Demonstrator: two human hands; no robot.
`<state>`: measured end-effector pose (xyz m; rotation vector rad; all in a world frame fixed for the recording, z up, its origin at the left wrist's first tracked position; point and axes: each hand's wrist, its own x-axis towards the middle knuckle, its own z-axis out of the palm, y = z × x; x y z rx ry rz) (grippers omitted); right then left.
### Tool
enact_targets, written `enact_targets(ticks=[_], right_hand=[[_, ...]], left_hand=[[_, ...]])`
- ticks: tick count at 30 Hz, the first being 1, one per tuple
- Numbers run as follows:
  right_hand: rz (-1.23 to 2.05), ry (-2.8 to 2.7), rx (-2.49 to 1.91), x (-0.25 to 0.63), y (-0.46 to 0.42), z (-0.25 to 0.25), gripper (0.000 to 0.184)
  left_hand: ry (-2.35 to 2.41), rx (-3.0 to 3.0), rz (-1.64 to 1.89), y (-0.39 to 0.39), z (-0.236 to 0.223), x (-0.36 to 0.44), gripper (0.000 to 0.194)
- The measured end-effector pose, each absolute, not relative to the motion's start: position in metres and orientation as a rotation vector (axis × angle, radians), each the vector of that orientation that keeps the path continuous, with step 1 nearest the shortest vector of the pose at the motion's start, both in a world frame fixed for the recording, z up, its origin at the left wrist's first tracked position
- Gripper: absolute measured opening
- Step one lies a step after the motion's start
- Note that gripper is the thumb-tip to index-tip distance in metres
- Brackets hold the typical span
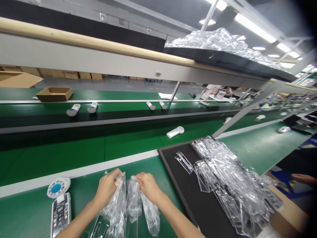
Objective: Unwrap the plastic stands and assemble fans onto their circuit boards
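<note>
My left hand is closed on the top of a clear plastic bag. Just to the right, the closed fingers of my right hand pinch a second crinkled clear bag. Another clear bag hangs below my right hand. Under and between the bags, on the green work surface, lie clear plastic pieces, partly hidden. Left of my left forearm is a handheld fan, its round white head blue in the middle and its circuit board showing.
A black tray at the right holds a heap of clear plastic parts. White handheld fans lie along the green conveyor. Overhead runs a shelf with piled clear plastic. At the far right is another person's hand.
</note>
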<state>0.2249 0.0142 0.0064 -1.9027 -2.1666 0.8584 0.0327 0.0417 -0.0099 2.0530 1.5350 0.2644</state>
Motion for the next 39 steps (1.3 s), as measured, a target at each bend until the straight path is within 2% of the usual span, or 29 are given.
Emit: enact_targets(ticks=[4,9,22,29,35,39], right_hand=[[0.876,-2.113,-1.686,0.229,-0.006,0.038,0.031],[0.812,-2.006,-1.566,0.225,-0.026,0.066,0.02],[0.982,-1.964,-1.533,0.215,-0.034,0.103,0.028],[1.014,-1.971,-1.523,0.209,-0.026,0.117,0.016],[0.974,-1.937,-1.423,0.207,-0.017,0.126,0.023],[1.049,-1.955,-1.262,0.183,-0.026,0.132,0.025]], left_hand=[[1.346,1.871,0.644,0.019,0.02,0.013,0.017],[1.236,1.761,0.804,-0.009,0.048,-0.003,0.015],[1.104,1.644,0.664,-0.021,0.087,-0.039,0.017],[1.201,1.776,0.763,-0.024,0.101,-0.043,0.019],[1.206,1.86,0.752,-0.029,0.108,-0.036,0.031],[1.134,2.004,0.654,-0.027,0.105,-0.025,0.019]])
